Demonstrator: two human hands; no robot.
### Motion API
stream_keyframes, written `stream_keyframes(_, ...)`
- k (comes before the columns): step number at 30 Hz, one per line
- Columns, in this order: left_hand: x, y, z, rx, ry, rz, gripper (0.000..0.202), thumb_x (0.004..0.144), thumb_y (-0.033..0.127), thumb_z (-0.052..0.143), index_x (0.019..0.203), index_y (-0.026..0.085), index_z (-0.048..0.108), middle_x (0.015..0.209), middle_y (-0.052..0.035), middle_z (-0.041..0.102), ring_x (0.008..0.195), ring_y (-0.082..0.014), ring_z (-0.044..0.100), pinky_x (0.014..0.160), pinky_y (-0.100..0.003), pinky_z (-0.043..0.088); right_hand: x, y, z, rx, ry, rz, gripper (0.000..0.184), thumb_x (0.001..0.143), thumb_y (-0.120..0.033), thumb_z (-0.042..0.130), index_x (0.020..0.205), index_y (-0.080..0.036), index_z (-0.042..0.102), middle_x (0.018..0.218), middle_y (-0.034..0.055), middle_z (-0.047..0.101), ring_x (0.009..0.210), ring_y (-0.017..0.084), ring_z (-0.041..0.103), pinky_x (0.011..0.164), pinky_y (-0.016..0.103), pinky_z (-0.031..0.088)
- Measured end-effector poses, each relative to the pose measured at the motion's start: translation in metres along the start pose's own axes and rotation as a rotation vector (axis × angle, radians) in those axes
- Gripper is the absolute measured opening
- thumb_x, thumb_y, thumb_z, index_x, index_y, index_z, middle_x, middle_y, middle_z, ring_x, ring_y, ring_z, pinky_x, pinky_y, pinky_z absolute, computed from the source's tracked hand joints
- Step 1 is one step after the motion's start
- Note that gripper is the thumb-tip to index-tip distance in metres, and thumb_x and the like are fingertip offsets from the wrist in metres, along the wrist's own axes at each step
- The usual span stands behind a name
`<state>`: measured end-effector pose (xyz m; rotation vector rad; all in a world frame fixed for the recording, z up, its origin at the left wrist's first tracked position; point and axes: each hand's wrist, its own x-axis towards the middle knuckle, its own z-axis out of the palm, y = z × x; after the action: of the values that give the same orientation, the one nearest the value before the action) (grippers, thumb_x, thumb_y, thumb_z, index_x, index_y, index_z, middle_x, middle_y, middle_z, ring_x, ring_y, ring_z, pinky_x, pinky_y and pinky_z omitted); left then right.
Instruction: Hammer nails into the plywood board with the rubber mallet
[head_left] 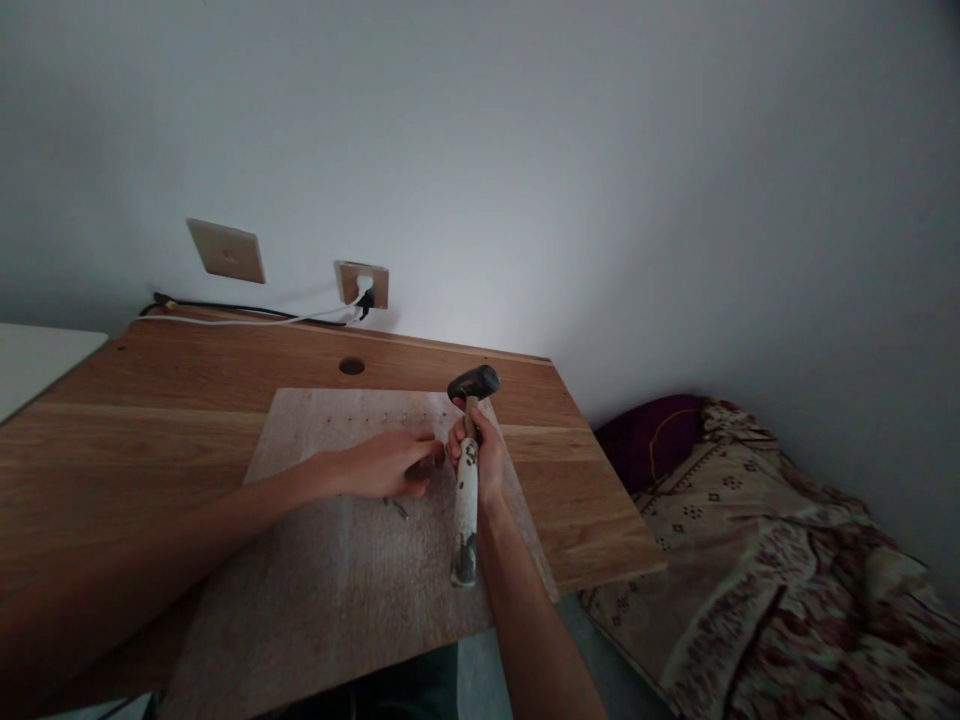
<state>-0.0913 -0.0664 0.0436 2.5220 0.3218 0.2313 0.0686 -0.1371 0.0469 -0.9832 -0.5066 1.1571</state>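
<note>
My right hand (486,455) is wrapped round a hammer (466,510), close below its head. The hammer has a dark, blunt head and a worn whitish handle that points back toward me. Left of it, my left hand (394,463) is closed with its fingers curled down over a thin wooden board (322,590). Whatever those fingers hold, if anything, is hidden. A row of small nails (385,417) runs along the far part of the board. A few loose nails (401,510) lie just below my left hand.
The board rests on a wooden desk (150,440) and overhangs its near edge. A round cable hole (352,366) lies behind it. Cables (247,318) run along the wall to a socket (381,288). A bed with patterned bedding (720,530) is at the right.
</note>
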Motion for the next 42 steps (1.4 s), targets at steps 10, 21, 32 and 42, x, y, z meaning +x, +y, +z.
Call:
stream_keyframes(10,-0.002,-0.002,0.005,0.2,-0.004,0.082,0.017,0.091,0.016,0.064,0.107,0.016,0.069,0.109,-0.0133,0.07,0.094,-0.0303,0.069,0.083,-0.041,0.051,0.001,0.001,-0.001,-0.042,-0.011,-0.013,0.042,0.079,-0.055,0.072,0.102,-0.021,0.064,0.054,-0.0104,0.048,0.037,0.009,0.042,0.036,0.022,0.03)
stream_keyframes(21,0.005,0.029,0.008,0.528,0.019,0.069,0.024,0.088,0.002,0.056,0.1,0.015,0.073,0.104,-0.0182,0.075,0.099,-0.0339,0.071,0.09,-0.046,0.053,0.005,0.004,-0.003,-0.059,-0.031,-0.039,0.05,0.071,-0.058,0.076,0.101,-0.019,0.067,0.052,-0.0102,0.051,0.037,0.009,0.043,0.035,0.022,0.029)
stream_keyframes(32,-0.05,-0.066,-0.034,-0.05,0.578,-0.307,0.018,0.085,0.021,0.063,0.096,0.017,0.076,0.09,-0.0047,0.077,0.078,-0.0169,0.065,0.075,-0.027,0.051,0.01,0.011,0.001,-0.105,-0.169,0.022,0.051,0.068,-0.055,0.077,0.102,-0.017,0.071,0.052,-0.0099,0.05,0.037,0.009,0.041,0.035,0.023,0.025)
stream_keyframes(42,-0.053,-0.078,-0.017,-0.08,0.628,-0.302,0.017,0.082,0.016,0.066,0.092,0.019,0.08,0.085,-0.0038,0.078,0.074,-0.0171,0.067,0.073,-0.028,0.049,0.012,0.015,-0.001,-0.142,-0.173,0.03,0.047,0.067,-0.052,0.076,0.098,-0.017,0.072,0.052,-0.0086,0.05,0.036,0.01,0.041,0.035,0.024,0.023)
